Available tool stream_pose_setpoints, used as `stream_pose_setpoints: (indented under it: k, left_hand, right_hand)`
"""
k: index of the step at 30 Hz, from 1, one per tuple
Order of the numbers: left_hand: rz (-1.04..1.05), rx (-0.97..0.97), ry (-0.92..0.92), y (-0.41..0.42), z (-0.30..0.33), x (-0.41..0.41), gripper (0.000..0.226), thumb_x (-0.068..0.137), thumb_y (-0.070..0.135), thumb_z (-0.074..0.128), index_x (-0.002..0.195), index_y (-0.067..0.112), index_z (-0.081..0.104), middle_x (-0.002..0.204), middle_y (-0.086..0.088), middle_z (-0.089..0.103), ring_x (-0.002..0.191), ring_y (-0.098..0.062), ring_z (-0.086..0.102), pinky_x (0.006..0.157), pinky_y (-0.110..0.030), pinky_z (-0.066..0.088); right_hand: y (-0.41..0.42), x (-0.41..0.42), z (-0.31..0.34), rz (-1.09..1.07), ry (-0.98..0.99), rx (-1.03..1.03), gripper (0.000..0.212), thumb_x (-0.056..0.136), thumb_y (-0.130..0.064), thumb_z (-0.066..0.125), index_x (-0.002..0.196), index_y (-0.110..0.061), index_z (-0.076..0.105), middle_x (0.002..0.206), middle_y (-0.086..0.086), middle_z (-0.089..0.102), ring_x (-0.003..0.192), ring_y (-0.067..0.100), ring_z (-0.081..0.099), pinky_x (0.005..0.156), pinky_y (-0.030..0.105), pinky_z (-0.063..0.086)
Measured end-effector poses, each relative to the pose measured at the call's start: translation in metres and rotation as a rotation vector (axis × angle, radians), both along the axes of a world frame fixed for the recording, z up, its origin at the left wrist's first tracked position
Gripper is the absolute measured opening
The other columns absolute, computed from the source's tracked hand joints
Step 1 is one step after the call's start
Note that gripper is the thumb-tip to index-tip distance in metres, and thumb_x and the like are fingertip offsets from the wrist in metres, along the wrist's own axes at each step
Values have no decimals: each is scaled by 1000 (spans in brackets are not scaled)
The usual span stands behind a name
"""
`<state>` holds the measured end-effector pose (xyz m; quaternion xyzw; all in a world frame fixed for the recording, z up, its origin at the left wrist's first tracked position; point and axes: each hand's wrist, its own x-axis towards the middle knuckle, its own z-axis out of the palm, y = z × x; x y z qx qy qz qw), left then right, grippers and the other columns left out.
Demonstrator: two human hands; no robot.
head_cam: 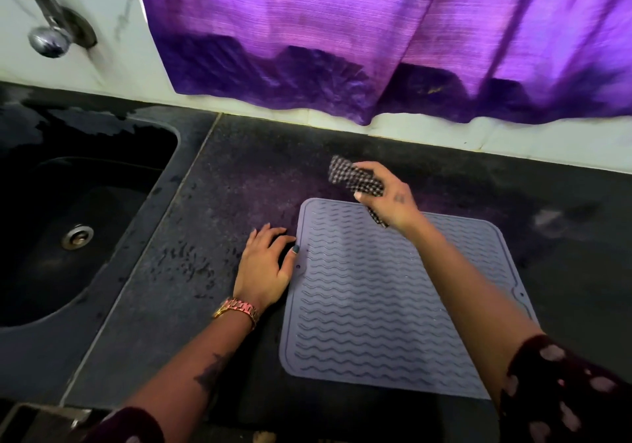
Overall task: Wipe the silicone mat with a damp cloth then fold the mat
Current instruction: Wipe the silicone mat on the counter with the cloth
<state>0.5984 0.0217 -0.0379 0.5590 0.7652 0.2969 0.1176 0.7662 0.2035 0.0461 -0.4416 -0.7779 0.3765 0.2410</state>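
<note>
I am gripping the soft cloth (355, 177) in my right hand (390, 199), left hand (265, 266) spread flat steadying the floppy mat (393, 292) edge.

No legible text, small hand mark unclear

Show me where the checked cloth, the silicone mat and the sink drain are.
checked cloth (355, 176): head view, on its bunched middle above the fingers.
silicone mat (383, 306): head view, on its wavy ribbed centre.
sink drain (77, 236): head view, on the metal ring.
</note>
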Motion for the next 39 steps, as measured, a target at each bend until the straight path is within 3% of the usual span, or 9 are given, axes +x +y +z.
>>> stream_pose_setpoints:
  k: [4, 10, 12, 16, 20, 28, 33, 36, 39]
  left_hand:
    - [1, -1, 5, 0, 0, 0, 45, 89, 37, 37, 118, 14, 62, 132, -6, 54, 137, -26, 33, 118, -42, 14]
    - [3, 6, 5, 0, 1, 1, 45, 89, 37, 37, 119, 14, 62, 132, -6, 53, 136, -26, 33, 119, -39, 11]
    - [3, 3, 11, 0, 2, 1, 45, 89, 37, 37, 119, 14, 62, 132, -6, 53, 136, -26, 33, 119, -39, 11]
    - [1, -4, 17, 0, 4, 1, 46, 89, 37, 36, 119, 14, 61, 132, -6, 53, 136, -26, 33, 119, -40, 11]
    - [1, -10, 18, 0, 3, 1, 46, 89, 37, 36, 119, 14, 61, 132, -6, 54, 136, -26, 33, 118, -41, 12]
    - [-2, -2, 31, 0, 3, 1, 57, 87, 47, 26, 117, 14, 62, 130, -6, 55, 134, -28, 36, 118, -44, 15]
    - [-4, -8, 33, 2, 0, 0, 60, 86, 49, 24, 118, 15, 61, 130, -6, 55, 135, -28, 35, 118, -43, 14]
    - [-1, -9, 32, 2, -1, -1, 59, 86, 49, 24, 118, 16, 61, 131, -5, 54, 135, -28, 35, 118, -43, 13]
    - [1, -16, 32, 2, -1, -1, 59, 86, 49, 25, 118, 16, 61, 131, -5, 54, 135, -27, 35, 118, -44, 13]
  right_hand:
    - [-6, -23, -35, 77, -418, 527, 54, 90, -15, 55, 136, -38, 40, 127, 8, 50, 115, 25, 43, 97, 42, 34]
    - [-12, -22, -63, 305, -680, 329, 54, 95, -57, 23, 145, -46, 6, 157, 3, 12, 144, 24, 9, 112, 55, -6]
    - [-1, -24, -51, 286, -590, 147, 54, 94, -60, 19, 144, -41, 19, 155, 3, 21, 142, 26, 19, 113, 56, -3]
    - [21, -26, -29, 178, -482, -18, 60, 90, -44, 54, 144, -28, 31, 139, 2, 50, 132, 25, 41, 113, 48, 25]
    - [7, -30, -41, 263, -680, 75, 64, 91, -42, 54, 146, -28, 25, 143, 13, 36, 131, 32, 30, 107, 44, 25]
    - [-2, -33, -34, 275, -611, 320, 41, 88, -26, 60, 127, -24, 44, 134, 4, 51, 120, 28, 46, 97, 43, 34]
    - [-8, -29, -43, 109, -539, 598, 54, 84, -6, 59, 130, -28, 42, 134, 3, 47, 120, 26, 42, 99, 43, 29]
    - [-21, -24, -66, 222, -702, 534, 70, 87, -8, 51, 145, -30, 21, 152, 0, 27, 138, 24, 23, 114, 48, 9]
    - [-18, -22, -69, 250, -717, 505, 81, 82, -1, 51, 147, -33, 15, 153, -2, 24, 139, 23, 20, 114, 47, 7]
